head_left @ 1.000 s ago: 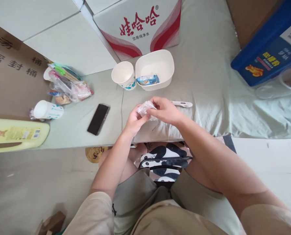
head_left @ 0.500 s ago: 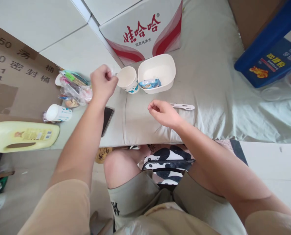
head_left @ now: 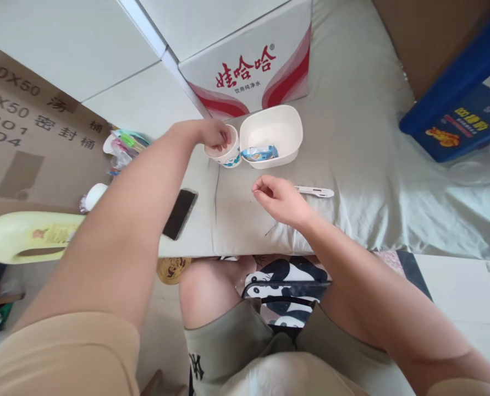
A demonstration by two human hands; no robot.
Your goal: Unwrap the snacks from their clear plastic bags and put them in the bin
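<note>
My left hand (head_left: 216, 136) reaches over the mouth of a white paper cup (head_left: 230, 158). Its fingers are bunched and dip inside the rim, and what they hold is hidden. My right hand (head_left: 278, 199) rests on the pale green cloth (head_left: 352, 143) with thumb and forefinger pinched together, and I cannot see anything between them. Just right of the cup stands a white bowl (head_left: 288, 124) with a blue snack packet (head_left: 259, 152) in it. A slim white tool (head_left: 315, 191) lies beside my right hand.
A black phone (head_left: 180, 213) lies left of my right hand. Further left are a yellow bottle (head_left: 30, 237) on its side, a small white cup (head_left: 94, 195) and a bag of snacks (head_left: 123, 147). A red-and-white carton (head_left: 253, 66) stands behind the bowl, and a blue box (head_left: 459, 104) stands at right.
Both hands held a crumpled clear wrapper together. My left hand then closed, swung up to the left and has come over the paper cup. My right hand stayed put.
</note>
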